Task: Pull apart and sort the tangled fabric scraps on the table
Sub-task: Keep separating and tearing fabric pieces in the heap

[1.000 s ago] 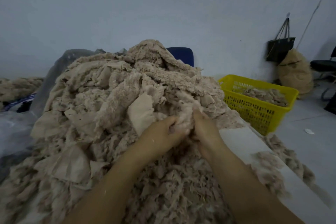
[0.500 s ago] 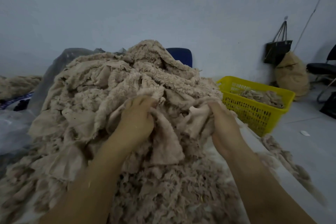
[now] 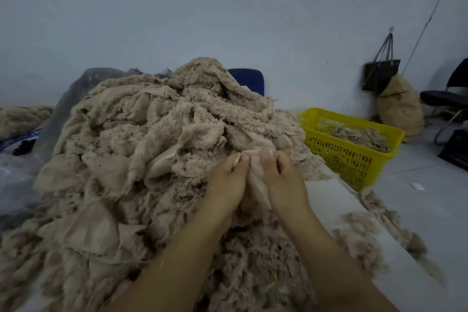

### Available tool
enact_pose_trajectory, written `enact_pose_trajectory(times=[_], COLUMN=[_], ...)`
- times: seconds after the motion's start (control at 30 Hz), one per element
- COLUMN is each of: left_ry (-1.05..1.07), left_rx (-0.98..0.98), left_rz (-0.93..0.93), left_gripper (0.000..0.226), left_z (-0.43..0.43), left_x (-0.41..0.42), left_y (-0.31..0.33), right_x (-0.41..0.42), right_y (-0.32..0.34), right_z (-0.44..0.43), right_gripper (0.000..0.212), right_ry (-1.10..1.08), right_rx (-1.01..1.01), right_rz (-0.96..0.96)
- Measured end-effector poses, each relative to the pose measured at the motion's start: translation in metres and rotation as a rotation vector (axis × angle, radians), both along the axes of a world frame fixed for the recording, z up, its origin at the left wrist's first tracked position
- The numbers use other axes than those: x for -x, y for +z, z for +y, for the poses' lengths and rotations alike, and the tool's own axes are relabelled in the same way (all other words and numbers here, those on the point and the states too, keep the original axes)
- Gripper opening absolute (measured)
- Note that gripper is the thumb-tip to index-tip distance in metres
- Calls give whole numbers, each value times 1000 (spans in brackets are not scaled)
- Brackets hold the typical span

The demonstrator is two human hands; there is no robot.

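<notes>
Head view — left hand (image 3: 226, 182), right hand (image 3: 285, 180), lately apart, meet at 4 o'clock; fingers (image 3: 235, 159) clamp one scrap (image 3: 255, 186) for pulling.

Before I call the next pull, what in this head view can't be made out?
1. Head view: the scrap pinched between the left hand and right hand; the hands and the pile hide its extent.
2. Head view: the yellow basket; its near wall hides how deep its contents go.
3. Head view: the blue chair; the pile covers all but its back.
4. Head view: the black chair; cut off by the right edge.
</notes>
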State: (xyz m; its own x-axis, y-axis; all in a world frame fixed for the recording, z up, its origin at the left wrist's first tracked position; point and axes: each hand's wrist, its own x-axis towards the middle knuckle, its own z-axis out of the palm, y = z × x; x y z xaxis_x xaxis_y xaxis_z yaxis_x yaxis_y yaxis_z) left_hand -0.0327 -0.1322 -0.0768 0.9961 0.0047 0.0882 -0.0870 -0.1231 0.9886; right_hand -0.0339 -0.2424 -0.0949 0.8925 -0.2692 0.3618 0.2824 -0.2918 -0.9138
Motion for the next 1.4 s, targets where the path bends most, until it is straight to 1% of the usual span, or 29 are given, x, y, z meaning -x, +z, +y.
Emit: enact_pose_trajectory(times=[0.03,0.1,0.13,0.2,0.33,0.4,0.47,0.5,0.6,0.63,0.7,0.8,0.83,0.87,0.93,0.97,1.0,1.03,1.07,1.1,1.13,1.17,1.2,1.23,1.27,1.3,1.33,1.4], left_ry=[35,99,122,155,142,199,272,272,156,114,85,137,159,182,198,210,236,254,242,213,173,119,49,-26,-98,-160,-185,-119], left_rx=[133,452,557,646,761,760,765,741,496,450,443,554,588,618,709,746,736,660,528,364,211,95,9,-61,-104,-125,-143,-199], left_rz=[60,243,336,444,459,391,316,270,170,143,108,108,117,134,173,165,120,60,5,-38,-80,-136,-197,-244,-264,-258,-243,-193], left_gripper=[26,25,26,30,35,37,34,31,26,26,27,25,26,28,30,30,28,25,24,24,24,24,24,24,23,21,21,18], left_z=[0,-3,-5,-8,-3,11,30,37,38,34,31,36,40,45,60,68,75,77,74,68,60,53,47,44,40,38,36,34], left_x=[-2,-6,-7,-11,-11,-19,-29,-32,-30,-28,-24,-27,-30,-33,-35,-35,-35,-35,-35,-32,-28,-23,-18,-13,-8,-5,-3,0], left_y=[2,10,15,18,25,30,38,41,39,36,33,38,40,41,47,51,54,54,53,51,47,42,38,34,31,26,20,10], right_x=[0,0,0,2,2,1,2,3,3,3,5,10,10,10,7,5,2,0,-2,-3,-1,0,-1,-3,-8,-14,-21,-35], right_y=[-1,-4,-6,-10,-10,-12,-17,-18,-15,-12,-9,-20,-24,-26,-26,-25,-25,-24,-22,-20,-14,-6,2,10,15,18,22,26], right_z=[1,5,7,13,14,6,-6,-10,-13,-10,-5,-2,-3,-8,-27,-37,-47,-51,-50,-42,-31,-18,-7,2,7,11,12,11], right_gripper=[38,37,37,38,43,48,52,54,58,58,59,56,56,54,50,50,50,54,59,65,74,82,82,75,61,47,37,30], right_ry=[-13,-31,-24,8,34,40,53,62,150,200,286,398,417,413,339,271,214,206,240,291,334,358,389,451,517,517,478,350], right_rx=[32,77,84,92,67,45,-35,-72,-62,-37,99,499,568,587,524,497,495,506,515,496,413,253,48,-141,-287,-390,-502,-737], right_rz=[-12,-2,13,36,38,58,111,147,197,187,123,-46,-77,-72,29,106,192,255,294,304,279,245,233,258,297,341,384,446])
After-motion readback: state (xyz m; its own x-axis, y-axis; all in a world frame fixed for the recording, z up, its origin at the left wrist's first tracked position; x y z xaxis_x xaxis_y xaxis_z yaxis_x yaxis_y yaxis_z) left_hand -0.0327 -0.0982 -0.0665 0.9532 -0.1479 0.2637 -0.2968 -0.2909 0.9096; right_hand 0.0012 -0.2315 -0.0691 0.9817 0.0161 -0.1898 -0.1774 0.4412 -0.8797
